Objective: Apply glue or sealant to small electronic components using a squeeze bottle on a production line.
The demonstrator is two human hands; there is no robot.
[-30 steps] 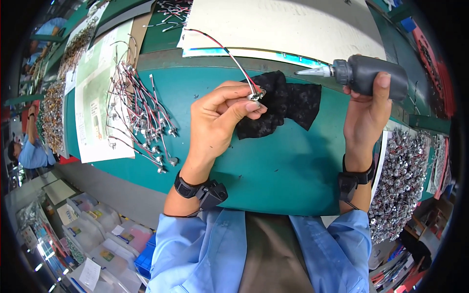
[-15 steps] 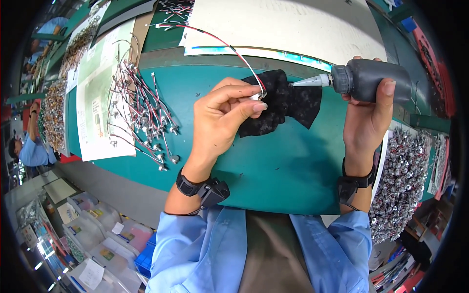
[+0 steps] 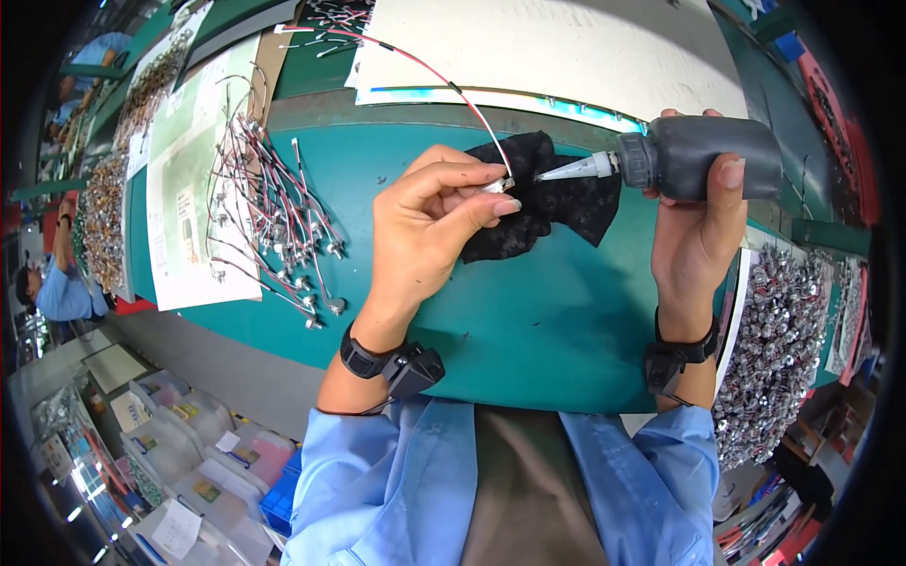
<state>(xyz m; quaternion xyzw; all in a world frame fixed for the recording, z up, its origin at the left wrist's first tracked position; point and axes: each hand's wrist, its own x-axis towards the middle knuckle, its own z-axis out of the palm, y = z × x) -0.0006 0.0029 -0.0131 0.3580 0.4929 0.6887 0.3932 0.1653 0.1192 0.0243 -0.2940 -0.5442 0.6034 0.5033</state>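
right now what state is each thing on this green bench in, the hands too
left hand: pinching a small metal connector on a red and black wire
right hand: gripping a dark grey squeeze bottle, held sideways
white nozzle: uncapped, tip close to the connector
black cloth: crumpled flat on the green mat
bundle of wired parts: loose heap
pile of small metal parts: heaped at right

The right hand (image 3: 696,226) brings the dark grey squeeze bottle (image 3: 703,156) leftward from the upper right of the frame; its pale nozzle tip now sits just beside the small metal connector (image 3: 500,184) pinched by the left hand (image 3: 429,222).
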